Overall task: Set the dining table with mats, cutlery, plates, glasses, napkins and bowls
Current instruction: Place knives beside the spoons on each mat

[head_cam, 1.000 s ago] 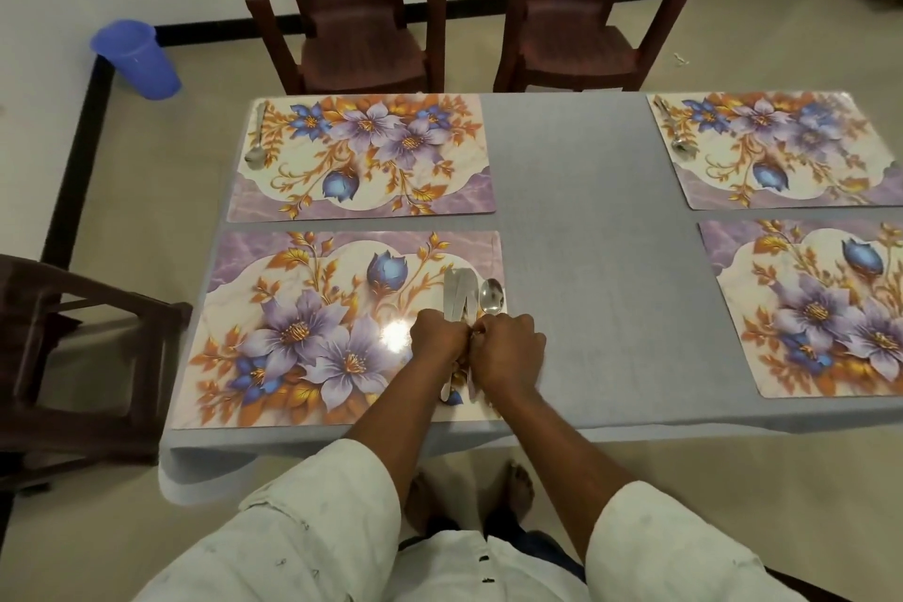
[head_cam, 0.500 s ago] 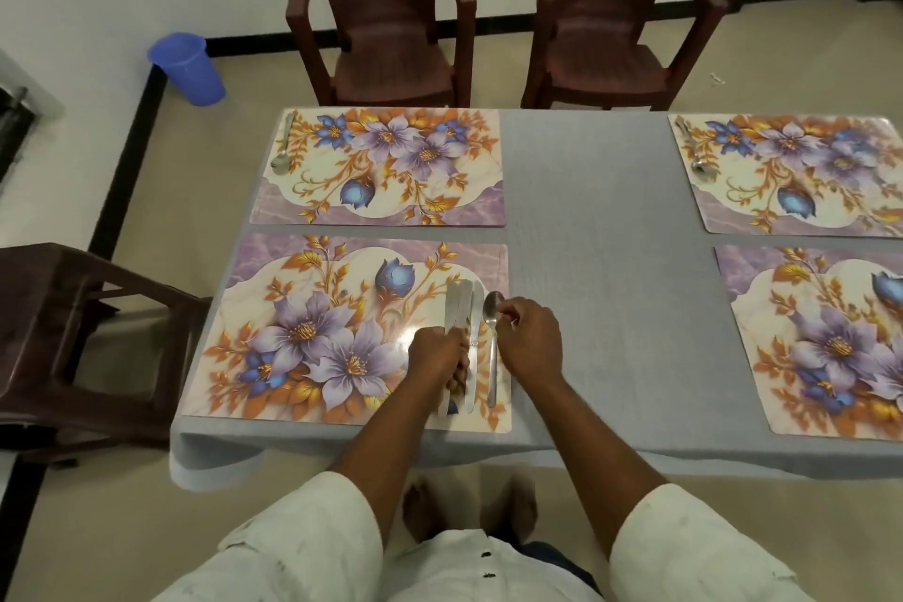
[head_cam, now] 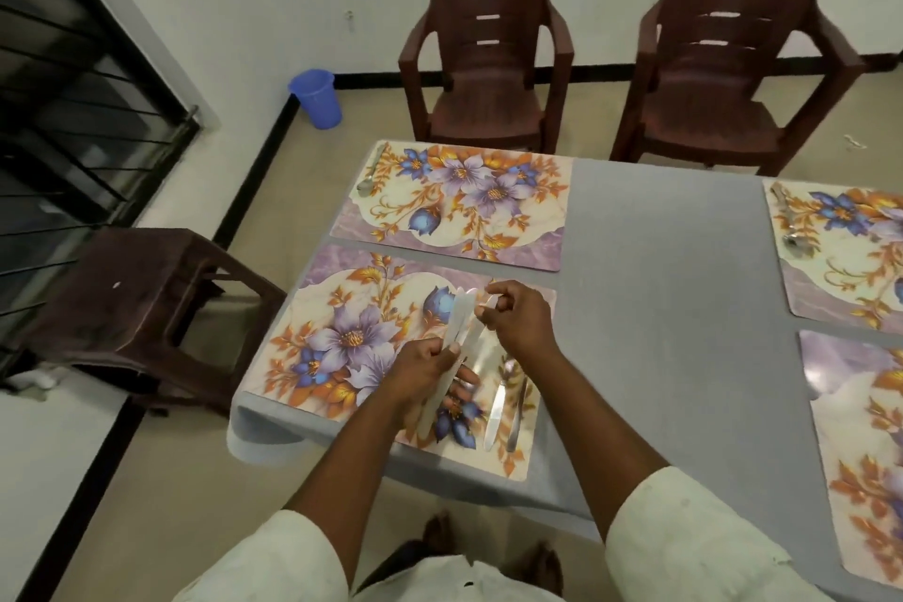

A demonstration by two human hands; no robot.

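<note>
Knife [head_cam: 494, 413] and spoon [head_cam: 519, 406] now lie released on near-left mat [head_cam: 312, 357]; left hand [head_cam: 420, 376] grips remaining cutlery [head_cam: 462, 332], right hand [head_cam: 518, 320] fingers pinch its tips.

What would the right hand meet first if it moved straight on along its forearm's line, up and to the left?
Probably the far-left floral mat. The right hand points toward it, with only the rest of the near mat between; height is unclear.

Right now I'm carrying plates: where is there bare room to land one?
Free: the grey cloth strip between the left mats and right mats, and the far left mat's middle. Crowded: the near left mat, under both hands and cutlery.
</note>
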